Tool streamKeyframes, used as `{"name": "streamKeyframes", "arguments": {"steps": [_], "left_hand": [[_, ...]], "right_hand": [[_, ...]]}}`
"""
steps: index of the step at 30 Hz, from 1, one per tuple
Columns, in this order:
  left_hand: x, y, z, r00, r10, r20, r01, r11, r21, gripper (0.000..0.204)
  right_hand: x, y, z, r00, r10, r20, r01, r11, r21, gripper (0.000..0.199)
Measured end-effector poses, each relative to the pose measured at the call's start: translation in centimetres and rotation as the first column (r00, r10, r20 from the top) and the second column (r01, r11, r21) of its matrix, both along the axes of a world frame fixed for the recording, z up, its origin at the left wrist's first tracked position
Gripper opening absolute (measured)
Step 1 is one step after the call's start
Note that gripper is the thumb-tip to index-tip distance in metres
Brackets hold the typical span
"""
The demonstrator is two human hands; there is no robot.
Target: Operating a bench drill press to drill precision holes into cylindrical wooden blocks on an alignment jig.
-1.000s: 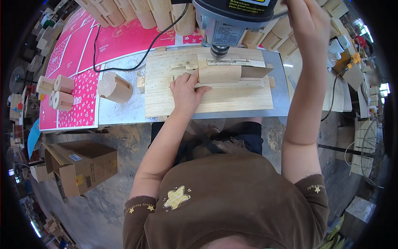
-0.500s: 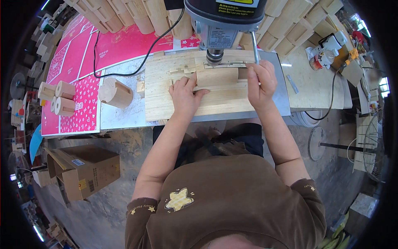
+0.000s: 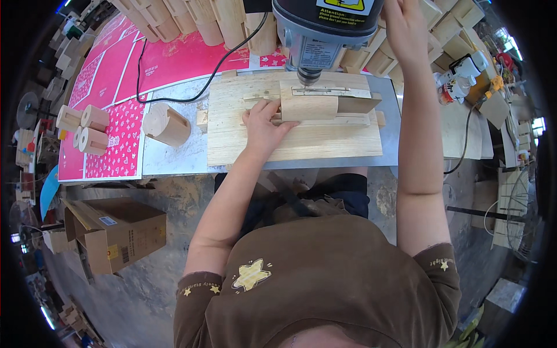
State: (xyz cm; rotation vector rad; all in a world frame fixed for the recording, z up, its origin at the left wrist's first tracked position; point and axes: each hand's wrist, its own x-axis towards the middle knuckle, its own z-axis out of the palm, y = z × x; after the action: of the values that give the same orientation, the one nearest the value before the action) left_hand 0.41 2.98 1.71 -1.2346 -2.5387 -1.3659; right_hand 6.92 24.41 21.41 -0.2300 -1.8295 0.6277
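My left hand (image 3: pixel 265 126) grips the left end of a pale wooden block (image 3: pixel 309 108), with fingers behind it and the thumb along its near side. The block lies on a flat wooden board (image 3: pixel 290 142), against a raised strip with a long slot. Above it hangs the chuck (image 3: pixel 309 75) of a drill press (image 3: pixel 325 23); a gap separates the chuck from the block. High on the machine's right side is my right hand (image 3: pixel 404 29), fingers curled round its lever, which the hand mostly hides. A thin upright wooden piece (image 3: pixel 358 105) stands at the block's right end.
Left of the board stand a large slotted wooden cylinder (image 3: pixel 166 124) and several smaller ones with holes (image 3: pixel 93 141). Wooden cylinders line the back. A black cable (image 3: pixel 200 87) crosses the table. White bottles (image 3: pixel 455 87) stand at right. An open cardboard box (image 3: pixel 125 235) sits on the floor.
My right hand has moved up and away from beside the block, to the drill press's upper right. My left hand stays at the block's left end.
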Motion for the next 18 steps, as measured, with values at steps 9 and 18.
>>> {"name": "streamKeyframes", "arguments": {"steps": [9,18], "left_hand": [[-1.3,-2.2,0.0,0.972,-0.136,0.194,0.101,0.979,0.179,0.039],[-3.3,-12.3,4.7,0.722,0.037,0.691,-0.282,0.928,0.245,0.026]], "right_hand": [[8.9,-2.6,-13.4,0.675,-0.16,0.72,-0.047,0.965,0.258,0.025],[10.1,-2.7,-13.4,0.682,-0.088,0.726,-0.107,0.97,0.219,0.028]]}}
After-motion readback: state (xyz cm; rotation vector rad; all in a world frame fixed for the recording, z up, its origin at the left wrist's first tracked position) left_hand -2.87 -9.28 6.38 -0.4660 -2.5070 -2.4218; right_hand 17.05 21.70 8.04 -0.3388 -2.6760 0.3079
